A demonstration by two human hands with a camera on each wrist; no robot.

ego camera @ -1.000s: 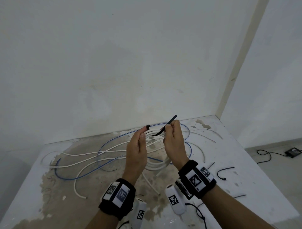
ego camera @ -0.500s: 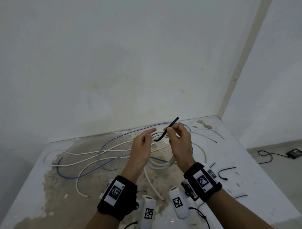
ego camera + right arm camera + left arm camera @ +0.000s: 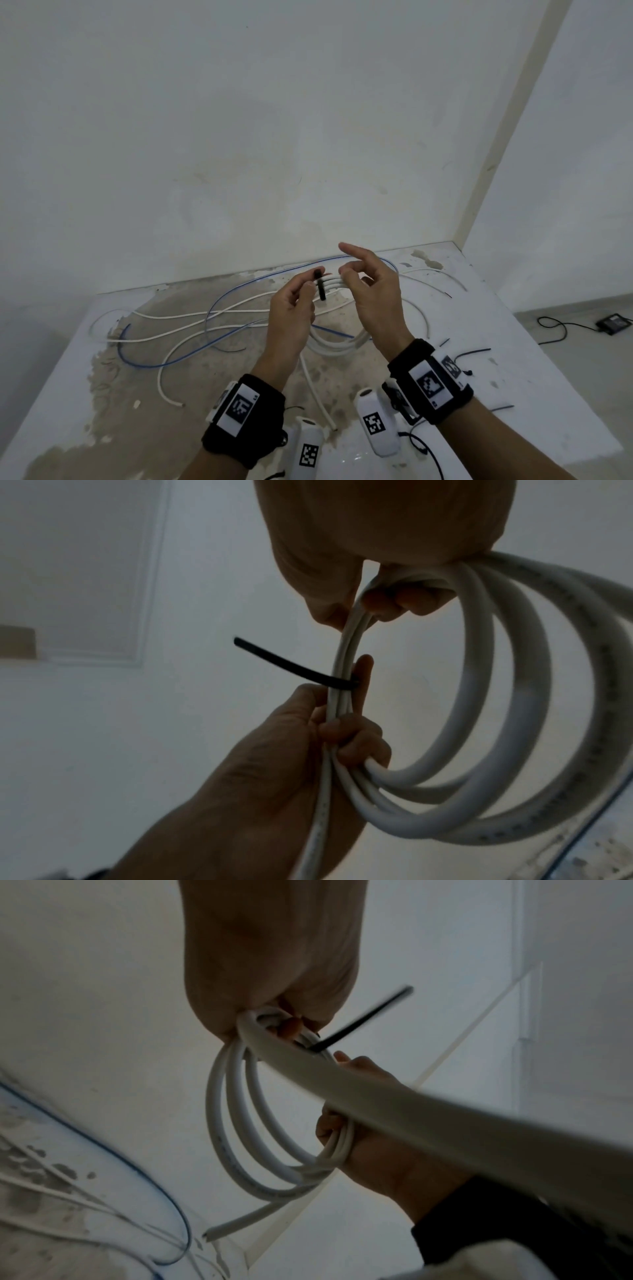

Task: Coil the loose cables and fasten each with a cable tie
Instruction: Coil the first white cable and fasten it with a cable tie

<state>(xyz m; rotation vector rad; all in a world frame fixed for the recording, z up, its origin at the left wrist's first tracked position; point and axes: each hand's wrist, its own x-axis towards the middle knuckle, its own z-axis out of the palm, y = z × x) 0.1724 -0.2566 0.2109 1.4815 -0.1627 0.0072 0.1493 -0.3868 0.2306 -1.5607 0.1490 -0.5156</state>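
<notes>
A white cable coil (image 3: 337, 344) hangs in the air between both hands above the stained table (image 3: 534, 404). My left hand (image 3: 294, 305) grips the coil's strands (image 3: 334, 723) with curled fingers. A black cable tie (image 3: 320, 287) crosses the strands just above that grip; its free tail (image 3: 274, 660) sticks out to the side. My right hand (image 3: 371, 291) has its lower fingers (image 3: 405, 599) curled round the coil's top, the index finger stretched out straight. In the left wrist view the tie (image 3: 363, 1016) juts out beside my left hand (image 3: 274, 961), and the coil's cut end (image 3: 219, 1233) dangles.
A long blue cable (image 3: 164, 364) and several loose white cables (image 3: 178, 337) sprawl across the table's left and middle. Spare black ties (image 3: 474, 353) lie at the right. The wall stands close behind. A black adapter (image 3: 615, 322) lies on the floor to the right.
My right hand has let go of the tie's tail and now holds the coil with its index finger out. The tie has swung from slanting up to lying across the strands at my left hand.
</notes>
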